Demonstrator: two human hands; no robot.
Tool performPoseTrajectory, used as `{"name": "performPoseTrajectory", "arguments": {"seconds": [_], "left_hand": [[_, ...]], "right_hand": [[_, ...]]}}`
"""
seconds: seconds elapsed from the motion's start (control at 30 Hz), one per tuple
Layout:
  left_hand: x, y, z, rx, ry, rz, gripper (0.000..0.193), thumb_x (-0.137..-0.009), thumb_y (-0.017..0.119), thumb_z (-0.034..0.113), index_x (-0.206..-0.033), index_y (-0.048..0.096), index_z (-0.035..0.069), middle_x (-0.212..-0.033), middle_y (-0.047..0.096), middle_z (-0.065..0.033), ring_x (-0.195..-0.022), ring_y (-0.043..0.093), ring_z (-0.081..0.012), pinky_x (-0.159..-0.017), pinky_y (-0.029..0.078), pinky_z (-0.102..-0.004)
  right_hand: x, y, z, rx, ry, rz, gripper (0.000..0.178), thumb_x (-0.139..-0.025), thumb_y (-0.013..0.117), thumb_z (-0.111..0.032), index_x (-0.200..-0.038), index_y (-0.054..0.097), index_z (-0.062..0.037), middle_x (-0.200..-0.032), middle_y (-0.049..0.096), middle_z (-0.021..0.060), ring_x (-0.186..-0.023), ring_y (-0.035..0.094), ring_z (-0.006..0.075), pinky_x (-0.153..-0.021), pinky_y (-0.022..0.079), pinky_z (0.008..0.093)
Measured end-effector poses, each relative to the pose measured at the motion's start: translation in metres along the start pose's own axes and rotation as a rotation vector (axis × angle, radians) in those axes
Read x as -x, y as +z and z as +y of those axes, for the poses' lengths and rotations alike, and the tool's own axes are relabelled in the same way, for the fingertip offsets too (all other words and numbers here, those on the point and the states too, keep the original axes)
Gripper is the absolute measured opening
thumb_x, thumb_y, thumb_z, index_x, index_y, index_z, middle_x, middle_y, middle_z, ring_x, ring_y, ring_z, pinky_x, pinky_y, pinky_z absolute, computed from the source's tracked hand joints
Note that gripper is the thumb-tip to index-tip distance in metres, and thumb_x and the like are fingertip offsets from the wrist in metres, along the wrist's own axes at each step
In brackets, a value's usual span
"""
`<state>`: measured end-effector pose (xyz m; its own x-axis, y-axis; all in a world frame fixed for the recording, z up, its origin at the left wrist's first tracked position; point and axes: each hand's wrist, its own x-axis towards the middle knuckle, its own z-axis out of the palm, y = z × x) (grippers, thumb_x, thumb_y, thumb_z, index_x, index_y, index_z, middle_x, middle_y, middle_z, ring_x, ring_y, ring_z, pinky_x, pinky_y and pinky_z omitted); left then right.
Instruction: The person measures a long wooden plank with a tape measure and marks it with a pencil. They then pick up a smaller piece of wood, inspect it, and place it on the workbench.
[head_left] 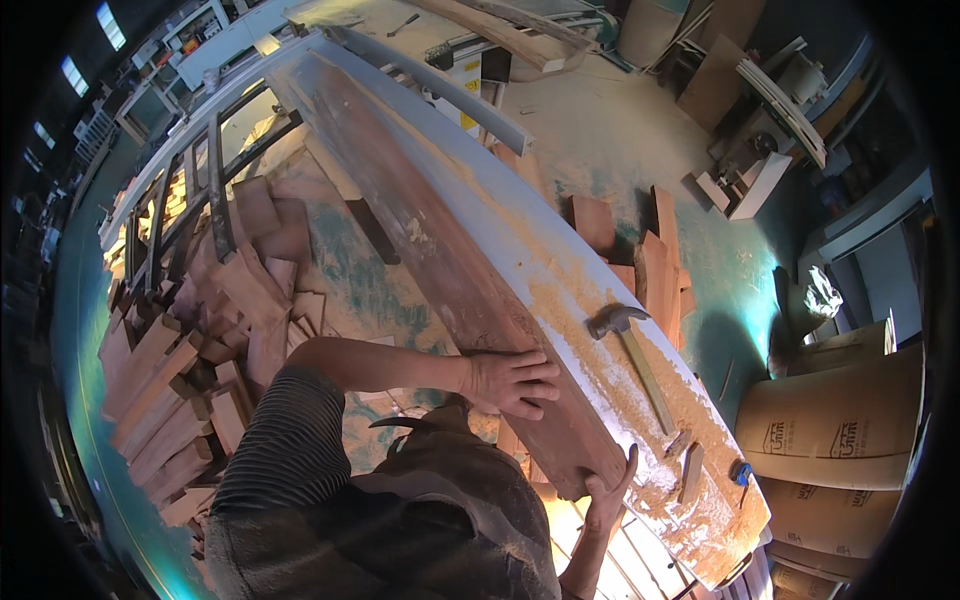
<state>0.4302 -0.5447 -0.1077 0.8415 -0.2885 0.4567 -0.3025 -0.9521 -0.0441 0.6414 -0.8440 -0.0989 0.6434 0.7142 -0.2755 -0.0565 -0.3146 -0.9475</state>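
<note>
A long reddish-brown wooden board (440, 265) lies lengthwise on a pale, sawdust-strewn machine table (575, 265). My left hand (514, 383) rests on the board's upper face, its fingers stretched out and slightly spread. At the board's near end, my right hand (604, 498) grips the corner, one finger pointing up along the right side; the rest of its fingers are partly hidden. A claw hammer (640, 365) with a wooden handle lies on the table to the right of the board. Close to it are a small wood strip (691, 472) and a blue tape measure (740, 472).
Stacked wood offcuts (175, 400) fill the floor at left, below a dark metal frame (215, 185). More wood pieces (655, 265) stand beyond the table's right edge. Large brown cardboard drums or rolls (830, 420) are at right. A metal fence (450, 92) runs along the table's far part.
</note>
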Motion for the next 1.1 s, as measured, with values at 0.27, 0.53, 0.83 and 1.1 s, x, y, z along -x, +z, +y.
{"name": "performPoseTrajectory", "arguments": {"seconds": [0.27,0.53,0.83,1.1], "left_hand": [[0.002,0.008,-0.002,0.077,0.004,-0.052,0.05,-0.07,0.076,0.029,-0.118,0.064,0.024,-0.142,0.048,-0.0143,-0.139,0.038,-0.0443,-0.115,0.028,-0.0635],[0.0,0.02,-0.001,-0.177,-0.024,0.044,0.035,-0.083,0.069,0.03,-0.117,0.062,0.027,-0.144,0.047,-0.0082,-0.14,0.037,-0.0381,-0.116,0.032,-0.057],[-0.015,0.034,-0.009,-0.109,-0.326,0.06,0.033,-0.087,0.071,0.027,-0.116,0.06,0.019,-0.145,0.047,-0.0101,-0.144,0.038,-0.0339,-0.12,0.031,-0.0533],[-0.036,-0.026,-0.067,0.13,-0.539,-0.125,0.078,-0.07,0.083,0.06,-0.12,0.062,0.004,-0.134,0.053,-0.0141,-0.133,0.046,-0.0338,-0.113,0.033,-0.0506]], "right_hand": [[-0.008,-0.005,0.005,-0.077,-0.023,-0.027,0.141,-0.053,0.101,-0.054,-0.161,0.026,-0.0034,-0.143,0.049,0.0213,-0.134,0.05,0.0342,-0.112,0.041,0.0452],[-0.028,-0.018,-0.019,0.01,-0.112,-0.111,0.125,-0.058,0.102,-0.04,-0.154,0.035,0.0029,-0.143,0.05,0.0177,-0.131,0.052,0.0287,-0.11,0.046,0.0403],[-0.085,-0.033,-0.031,0.608,-0.4,-0.123,0.105,-0.056,0.091,-0.008,-0.15,0.043,0.0006,-0.139,0.042,0.0234,-0.128,0.049,0.0415,-0.111,0.045,0.0459],[-0.104,-0.053,-0.035,0.767,-0.405,-0.24,0.117,-0.058,0.098,-0.026,-0.153,0.037,0.002,-0.146,0.041,0.0277,-0.134,0.047,0.0462,-0.111,0.046,0.0497]]}}
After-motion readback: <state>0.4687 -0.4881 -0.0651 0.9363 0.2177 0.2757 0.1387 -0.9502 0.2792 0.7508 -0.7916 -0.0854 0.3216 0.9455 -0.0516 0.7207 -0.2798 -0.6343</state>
